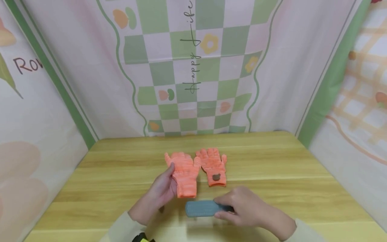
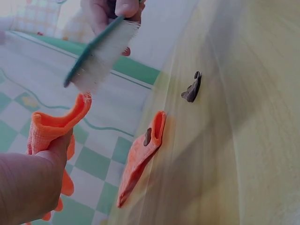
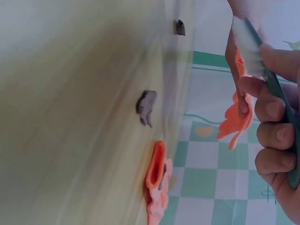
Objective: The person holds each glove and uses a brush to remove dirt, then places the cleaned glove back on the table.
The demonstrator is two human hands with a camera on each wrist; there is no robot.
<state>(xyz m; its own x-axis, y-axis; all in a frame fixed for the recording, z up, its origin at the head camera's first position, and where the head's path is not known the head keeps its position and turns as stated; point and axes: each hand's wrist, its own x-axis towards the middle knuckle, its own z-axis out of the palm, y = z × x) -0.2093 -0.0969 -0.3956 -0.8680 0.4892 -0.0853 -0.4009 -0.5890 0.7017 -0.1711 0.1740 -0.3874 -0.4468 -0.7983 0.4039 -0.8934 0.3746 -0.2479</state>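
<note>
Pinched by the left hand, an orange knitted glove is above the wood-grain table, well inside its edges; the right hand grips a blue-green oblong brush near the cuff. Wrist views alone show white bristles.

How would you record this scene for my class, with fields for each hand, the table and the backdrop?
Left hand: holds an orange knitted glove, raised off the yellow-brown wood-grain table
Right hand: grips a blue-green brush with pale bristles
On the table: a second orange knitted glove, a brown patch near its cuff; two dark irregular lumps
Backdrop: hanging cloth with green-and-white checks
</note>
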